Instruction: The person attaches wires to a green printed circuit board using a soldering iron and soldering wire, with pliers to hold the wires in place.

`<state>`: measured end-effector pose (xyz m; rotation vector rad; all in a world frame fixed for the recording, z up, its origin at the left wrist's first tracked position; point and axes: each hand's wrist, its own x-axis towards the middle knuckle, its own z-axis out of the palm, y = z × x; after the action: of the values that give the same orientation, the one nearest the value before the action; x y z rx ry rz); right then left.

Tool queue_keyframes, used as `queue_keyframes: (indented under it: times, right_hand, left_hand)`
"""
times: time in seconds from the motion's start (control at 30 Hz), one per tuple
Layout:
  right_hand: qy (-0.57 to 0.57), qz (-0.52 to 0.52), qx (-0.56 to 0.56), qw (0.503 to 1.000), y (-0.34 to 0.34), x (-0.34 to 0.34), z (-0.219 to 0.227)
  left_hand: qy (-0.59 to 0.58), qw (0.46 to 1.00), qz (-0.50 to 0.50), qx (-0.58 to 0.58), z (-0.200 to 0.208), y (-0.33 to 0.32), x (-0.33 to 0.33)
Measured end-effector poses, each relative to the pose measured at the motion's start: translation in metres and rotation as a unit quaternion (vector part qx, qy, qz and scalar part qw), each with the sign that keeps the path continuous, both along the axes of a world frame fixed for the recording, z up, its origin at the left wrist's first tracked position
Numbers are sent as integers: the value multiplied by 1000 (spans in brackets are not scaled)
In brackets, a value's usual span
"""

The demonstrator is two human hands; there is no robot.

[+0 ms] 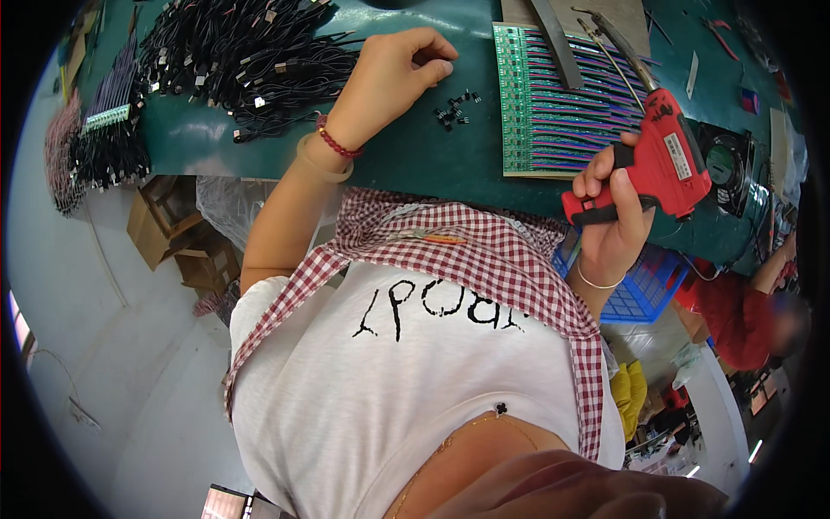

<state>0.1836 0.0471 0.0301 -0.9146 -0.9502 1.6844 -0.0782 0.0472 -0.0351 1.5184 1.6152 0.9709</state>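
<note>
My right hand (618, 203) grips the handle of a red and black soldering gun (673, 160). The gun's metal tip and thin feed tube point up over a panel of green circuit boards (514, 104) in a row. Striped ribbon wires (579, 130) run rightward from the boards, and a dark grey bar (558, 43) lies across them. My left hand (398, 73) is over the bench, left of the panel, with fingers curled and thumb close to the index finger. Whatever it may hold is hidden. Small black connectors (451, 112) lie loose just below its fingertips.
Black cables (251, 69) with metal plugs are heaped on the green bench (199, 130) at the left. Another wired board bundle (108, 121) hangs at its left edge. A round black fan (726, 160) is at the right. A blue crate (640, 290) stands below; another person (735, 311) sits beyond.
</note>
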Motion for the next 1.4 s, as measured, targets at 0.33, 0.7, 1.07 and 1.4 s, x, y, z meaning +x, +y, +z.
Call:
queue_keyframes:
  times: [0.33,0.7,1.07,1.4]
  right_hand:
    - [-101,21,-39,994,-13,-28,6]
    - [-230,20,33,972,-12,-21,8]
    - [-291,54,70,953,-5,-25,7]
    - [-250,-8,45,967,11,2,6]
  left_hand:
    - [-168,974,-137,69,45,-25,66]
    - [-216,966,-134,-47,58,-27,69]
    - [-182,955,-202,-117,60,-10,52]
    - [-251,932,-108,-239,-2,65,-7]
